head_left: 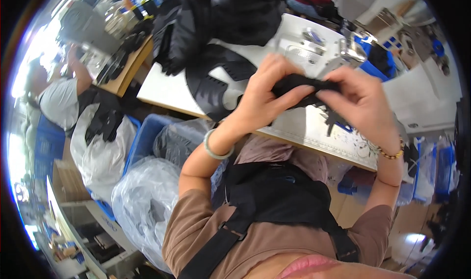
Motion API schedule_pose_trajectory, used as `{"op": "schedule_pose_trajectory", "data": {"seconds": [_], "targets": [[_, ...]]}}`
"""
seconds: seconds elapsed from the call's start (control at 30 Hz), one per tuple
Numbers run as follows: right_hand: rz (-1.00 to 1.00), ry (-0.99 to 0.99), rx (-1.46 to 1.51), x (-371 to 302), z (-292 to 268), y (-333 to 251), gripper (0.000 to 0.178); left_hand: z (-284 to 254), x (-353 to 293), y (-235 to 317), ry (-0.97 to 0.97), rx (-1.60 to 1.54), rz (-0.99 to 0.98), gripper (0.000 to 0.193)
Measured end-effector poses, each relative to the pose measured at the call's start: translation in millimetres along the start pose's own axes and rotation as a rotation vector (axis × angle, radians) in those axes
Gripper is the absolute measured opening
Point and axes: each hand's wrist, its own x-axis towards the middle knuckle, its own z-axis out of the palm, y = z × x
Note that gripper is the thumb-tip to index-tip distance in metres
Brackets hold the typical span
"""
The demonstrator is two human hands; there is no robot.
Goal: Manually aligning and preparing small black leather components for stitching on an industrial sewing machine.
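A black piece, seemingly fabric, [297,86] is stretched between my two hands above the white work table [164,87]. My left hand [267,90] pinches its left part between thumb and fingers. My right hand [360,95] grips the other end and is a little blurred. Fingers cover much of the piece, so its full shape is hidden. Just beyond my hands is the head of a white sewing machine [338,55]. Left of my left hand, a curved black sheet with slots [198,82] lies on the table.
Black padded items [181,28] are piled on the table's far left. A blue bin with clear plastic bags [152,127] stands left of me. Blue trays [375,58] sit beyond the machine. At the far left another person [61,97] works at a separate machine.
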Motion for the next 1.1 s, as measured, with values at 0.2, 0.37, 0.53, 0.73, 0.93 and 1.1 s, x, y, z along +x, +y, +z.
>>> {"op": "schedule_pose_trajectory", "data": {"seconds": [0.2,0.37,0.53,0.73,0.93,1.1], "targets": [[-0.119,0.486,0.044,20.2,-34.5,-58.9,0.029,-45.1,-24.4,16.9,0.394,0.203,0.057,0.024],[-0.633,0.438,-0.266,64.9,31.4,-69.0,0.021,-101.5,3.9,23.7,0.180,-0.956,-0.495,0.110],[-1.172,0.535,-0.644,117.7,149.2,-107.7,0.015,-257.9,27.0,-14.9,-0.304,-1.351,-0.319,0.063],[-1.131,0.276,-0.459,154.8,320.1,-69.2,0.006,-375.1,-95.0,-117.0,0.328,0.494,-0.348,0.044],[-1.152,0.132,-0.704,169.2,359.4,-22.8,0.012,-337.2,-111.4,-122.9,0.762,-0.556,-0.791,0.047],[-1.044,0.009,-0.719,162.9,360.8,-18.0,0.014,-354.0,-67.9,-116.0,0.412,-0.494,-0.550,0.034]]}}
